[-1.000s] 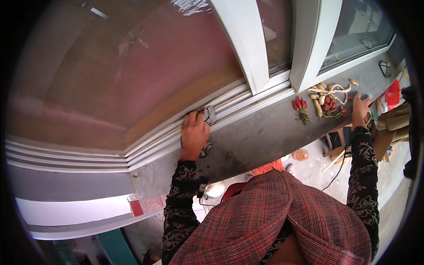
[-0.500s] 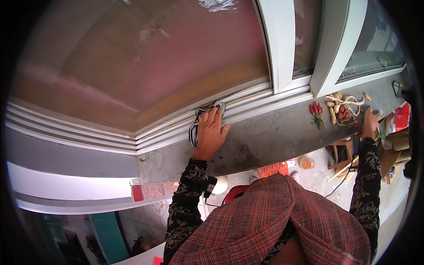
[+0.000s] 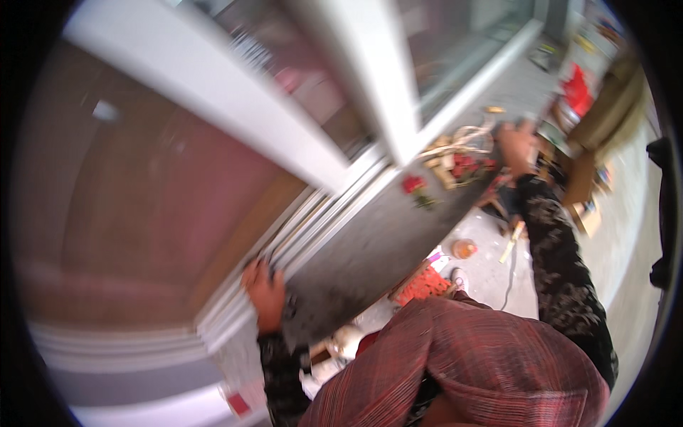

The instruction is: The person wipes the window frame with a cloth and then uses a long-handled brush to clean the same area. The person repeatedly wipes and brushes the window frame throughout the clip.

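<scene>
- Left hand (image 3: 265,293): at the sill's (image 3: 363,260) left end, fingers bent over the white window track (image 3: 331,211); what seems a dark cloth (image 3: 290,306) lies beside it, though blur means I cannot tell how firmly it grips.
- Right hand (image 3: 518,148): at the sill's right end, fingers loosely parted, holding nothing.
- Red chillies (image 3: 414,185): on the sill's right half.
- White window post (image 3: 220,96): beyond the sill.

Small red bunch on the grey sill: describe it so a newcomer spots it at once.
Follow the grey sill to the right hand. A tan and red pile lies left of it. The small red bunch lies alone, left of that pile, with a green end.
</scene>
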A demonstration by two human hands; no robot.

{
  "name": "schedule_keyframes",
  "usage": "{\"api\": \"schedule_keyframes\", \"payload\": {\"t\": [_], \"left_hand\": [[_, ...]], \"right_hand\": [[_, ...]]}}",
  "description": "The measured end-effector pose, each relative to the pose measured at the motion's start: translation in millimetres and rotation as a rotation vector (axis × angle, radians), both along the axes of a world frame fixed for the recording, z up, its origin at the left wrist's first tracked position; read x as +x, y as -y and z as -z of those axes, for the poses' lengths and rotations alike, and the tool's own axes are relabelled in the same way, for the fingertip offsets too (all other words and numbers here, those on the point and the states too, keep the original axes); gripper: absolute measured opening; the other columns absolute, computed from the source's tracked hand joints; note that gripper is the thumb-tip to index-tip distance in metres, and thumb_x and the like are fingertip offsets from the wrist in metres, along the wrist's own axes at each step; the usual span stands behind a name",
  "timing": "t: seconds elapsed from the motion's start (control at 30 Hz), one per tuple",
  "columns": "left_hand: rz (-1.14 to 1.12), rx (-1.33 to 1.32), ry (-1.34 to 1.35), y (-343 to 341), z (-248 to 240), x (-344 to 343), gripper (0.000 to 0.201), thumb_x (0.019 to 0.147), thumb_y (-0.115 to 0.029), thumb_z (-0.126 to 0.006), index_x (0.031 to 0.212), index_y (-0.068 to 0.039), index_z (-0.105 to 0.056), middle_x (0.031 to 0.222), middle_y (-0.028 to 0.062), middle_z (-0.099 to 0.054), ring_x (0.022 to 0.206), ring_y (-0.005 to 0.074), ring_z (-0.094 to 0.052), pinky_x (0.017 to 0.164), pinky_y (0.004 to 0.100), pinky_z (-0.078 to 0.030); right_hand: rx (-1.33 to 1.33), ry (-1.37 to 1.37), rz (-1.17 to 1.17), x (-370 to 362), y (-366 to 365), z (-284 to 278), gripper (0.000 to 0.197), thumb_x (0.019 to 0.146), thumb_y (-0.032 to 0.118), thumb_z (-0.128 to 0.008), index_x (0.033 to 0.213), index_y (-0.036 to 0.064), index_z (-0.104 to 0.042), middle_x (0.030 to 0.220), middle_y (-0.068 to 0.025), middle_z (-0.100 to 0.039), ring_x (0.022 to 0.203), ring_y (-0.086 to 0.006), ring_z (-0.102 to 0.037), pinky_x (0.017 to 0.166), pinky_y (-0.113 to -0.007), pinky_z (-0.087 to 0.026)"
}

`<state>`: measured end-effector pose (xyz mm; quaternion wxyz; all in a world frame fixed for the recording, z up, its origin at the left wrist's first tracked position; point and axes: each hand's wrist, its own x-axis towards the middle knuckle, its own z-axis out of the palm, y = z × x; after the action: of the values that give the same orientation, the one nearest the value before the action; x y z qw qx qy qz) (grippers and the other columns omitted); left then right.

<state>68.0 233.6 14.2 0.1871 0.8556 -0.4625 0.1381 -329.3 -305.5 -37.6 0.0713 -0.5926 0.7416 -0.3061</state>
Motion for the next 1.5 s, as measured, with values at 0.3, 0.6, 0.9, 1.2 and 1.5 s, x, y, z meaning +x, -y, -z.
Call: {"api": "schedule_keyframes", "payload": {"t": [0.3, 0.6, 0.9, 1.2, 1.5], "left_hand": [[0.101, -0.018, 0.045, 21.0, 14.4, 2.0, 0.037, 0.087, -0.021, -0.056, 0.11, 0.008, -0.058, 0.115, 0.0245, -0.054, 0.109, 0.042, -0.047, 0.097, 0.0509, -0.036], [0.084, -0.046, -0.052, 56.0, 12.9, -8.3, 0.035, 0.087, -0.014, -0.054, 0.115, 0.007, -0.057, 0.117, 0.025, -0.055, 0.108, 0.0401, -0.048, 0.098, 0.0481, -0.037], [-0.125, -0.046, 0.148, 26.9, 23.7, 6.8, 0.028, 0.084, -0.01, -0.057, 0.108, 0.004, -0.061, 0.105, 0.0214, -0.057, 0.1, 0.0391, -0.051, 0.089, 0.0484, -0.041], [-0.072, -0.398, -0.122, 63.2, 20.7, 6.3, 0.022, 0.095, -0.015, -0.054, 0.103, 0.004, -0.063, 0.093, 0.0182, -0.062, 0.08, 0.0308, -0.059, 0.074, 0.0426, -0.048], [-0.212, -0.751, -0.094, 44.3, -47.0, -13.2, 0.027, 0.096, -0.019, -0.057, 0.11, 0.004, -0.062, 0.103, 0.0156, -0.064, 0.088, 0.0232, -0.06, 0.079, 0.0359, -0.049]], "right_hand": [[0.079, 0.274, 0.181, 24.0, -34.6, -39.6, 0.07, 0.085, 0.04, -0.059, 0.147, 0.0193, -0.032, 0.136, -0.0251, -0.036, 0.12, -0.0442, -0.043, 0.097, -0.05, -0.043], [0.083, 0.341, 0.172, 26.6, -38.0, -35.0, 0.07, 0.084, 0.037, -0.06, 0.145, 0.0174, -0.033, 0.135, -0.0258, -0.036, 0.119, -0.0464, -0.044, 0.097, -0.052, -0.044], [0.079, 0.382, 0.174, 30.7, -33.6, -21.9, 0.073, 0.082, 0.036, -0.062, 0.145, 0.018, -0.032, 0.14, -0.0264, -0.033, 0.122, -0.0456, -0.041, 0.096, -0.051, -0.043], [0.148, 0.457, 0.125, 28.5, -39.6, -31.5, 0.075, 0.085, 0.033, -0.062, 0.148, 0.0147, -0.028, 0.141, -0.0256, -0.027, 0.123, -0.0427, -0.037, 0.096, -0.053, -0.04], [0.013, 0.483, -0.091, -5.9, -31.3, 0.9, 0.067, 0.085, 0.038, -0.061, 0.143, 0.0143, -0.036, 0.137, -0.027, -0.038, 0.121, -0.0456, -0.044, 0.097, -0.057, -0.04]]}}
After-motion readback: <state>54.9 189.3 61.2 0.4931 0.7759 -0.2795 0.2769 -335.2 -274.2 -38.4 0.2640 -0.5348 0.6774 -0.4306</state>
